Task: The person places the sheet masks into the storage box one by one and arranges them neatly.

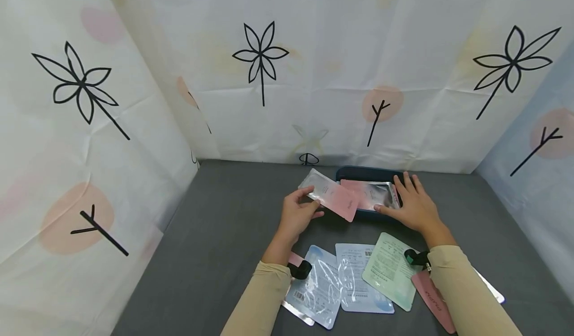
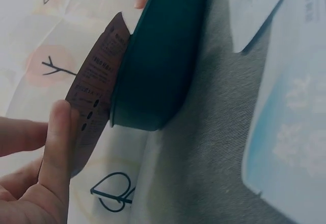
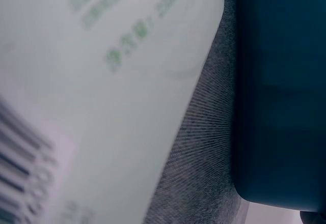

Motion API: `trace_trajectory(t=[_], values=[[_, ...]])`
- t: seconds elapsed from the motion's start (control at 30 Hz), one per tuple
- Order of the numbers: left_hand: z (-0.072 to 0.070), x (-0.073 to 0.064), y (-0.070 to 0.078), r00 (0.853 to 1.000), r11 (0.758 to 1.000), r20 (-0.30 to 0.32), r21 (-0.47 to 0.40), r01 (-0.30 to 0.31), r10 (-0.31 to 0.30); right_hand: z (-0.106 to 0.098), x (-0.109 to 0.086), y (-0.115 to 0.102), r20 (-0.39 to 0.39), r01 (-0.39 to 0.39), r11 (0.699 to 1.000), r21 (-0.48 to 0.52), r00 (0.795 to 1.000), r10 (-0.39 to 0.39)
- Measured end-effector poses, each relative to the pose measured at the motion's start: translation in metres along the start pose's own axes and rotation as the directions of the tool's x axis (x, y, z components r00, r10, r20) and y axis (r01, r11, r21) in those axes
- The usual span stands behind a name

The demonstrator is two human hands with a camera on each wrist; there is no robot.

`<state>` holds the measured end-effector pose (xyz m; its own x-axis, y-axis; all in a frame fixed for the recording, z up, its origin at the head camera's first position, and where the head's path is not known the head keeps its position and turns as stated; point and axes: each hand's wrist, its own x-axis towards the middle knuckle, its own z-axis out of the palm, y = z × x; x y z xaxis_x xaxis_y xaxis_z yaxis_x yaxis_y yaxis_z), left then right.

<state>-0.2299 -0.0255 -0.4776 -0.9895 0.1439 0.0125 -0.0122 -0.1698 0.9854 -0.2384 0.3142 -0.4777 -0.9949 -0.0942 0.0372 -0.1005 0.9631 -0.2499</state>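
Note:
My left hand (image 1: 296,214) pinches a pink and silver face mask packet (image 1: 336,195) by its left edge, thumb in front. The packet tilts over the left end of a dark teal box (image 1: 372,171). In the left wrist view its printed side (image 2: 99,76) leans against the rim of the box (image 2: 160,61). Another pink and silver packet (image 1: 376,195) lies in the box. My right hand (image 1: 417,211) rests at the box's right end, fingers spread over the far rim and thumb on the near side by that packet. The right wrist view shows the box's outer wall (image 3: 280,96).
Nearer me on the grey table (image 1: 215,236) lie two light blue packets (image 1: 316,281) (image 1: 358,271), a green packet (image 1: 390,268) and a pink packet (image 1: 430,296) partly under my right forearm. Patterned cloth walls (image 1: 314,77) stand behind and at both sides.

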Motion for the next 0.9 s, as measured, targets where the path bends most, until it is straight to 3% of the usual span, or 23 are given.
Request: trace_trajectory(t=[0.2, 0.47, 0.6, 0.9], values=[[0.006, -0.002, -0.001, 0.999, 1.0, 0.032, 0.014, -0.01, 0.009, 0.002, 0.002, 0.002, -0.001, -0.002, 1.0, -0.009, 1.0, 0.002], [0.013, -0.007, -0.001, 0.995, 0.995, 0.034, 0.034, 0.092, -0.093, 0.003, 0.002, 0.001, -0.008, -0.004, 1.0, -0.004, 1.0, 0.004], [0.015, -0.006, -0.004, 0.994, 0.992, 0.045, 0.078, 0.098, -0.102, 0.003, 0.001, 0.002, -0.009, 0.0, 1.0, -0.002, 1.0, 0.0], [0.022, -0.007, -0.014, 0.976, 0.984, 0.196, 0.167, 0.06, -0.093, 0.001, 0.001, 0.005, 0.004, 0.019, 1.0, -0.003, 1.0, -0.019]])
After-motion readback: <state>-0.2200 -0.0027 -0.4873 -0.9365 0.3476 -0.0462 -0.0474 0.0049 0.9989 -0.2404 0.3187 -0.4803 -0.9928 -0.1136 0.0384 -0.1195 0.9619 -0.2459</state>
